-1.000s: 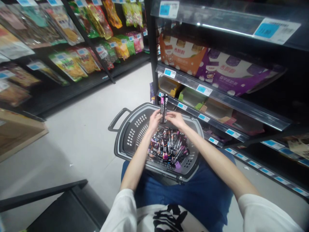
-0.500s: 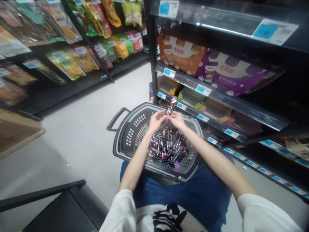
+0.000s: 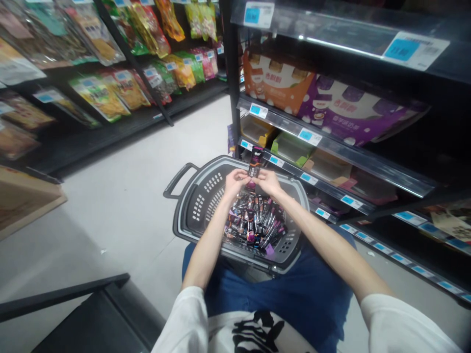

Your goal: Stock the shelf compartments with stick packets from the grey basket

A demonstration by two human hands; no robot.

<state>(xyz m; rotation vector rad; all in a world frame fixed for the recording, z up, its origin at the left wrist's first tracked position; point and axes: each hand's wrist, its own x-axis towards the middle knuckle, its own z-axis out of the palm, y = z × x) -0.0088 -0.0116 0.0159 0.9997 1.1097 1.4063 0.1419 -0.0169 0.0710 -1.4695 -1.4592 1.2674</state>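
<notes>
Between my two hands is a slim black packet [image 3: 255, 163] with purple ends and pale lettering, standing upright above the basket. My left hand [image 3: 236, 182] pinches its lower left edge, and my right hand [image 3: 268, 182] pinches the lower right edge. Below them, a dark grey shopping basket [image 3: 200, 193] with a slotted wall rests by my knees. Inside it lies a heap of similar small black packets [image 3: 253, 220], some with purple or pink ends.
Right of the basket stands a shelf rack with orange [image 3: 277, 81] and purple cartons [image 3: 355, 108] above low display trays [image 3: 290, 148]. Bagged snacks [image 3: 101, 95] line the left shelves. A cardboard box [image 3: 29, 201] sits at the left edge, above a black frame [image 3: 73, 294].
The packet has turned so its printed face shows more flatly and stands straighter. Both hands keep their hold, shifted slightly left.
</notes>
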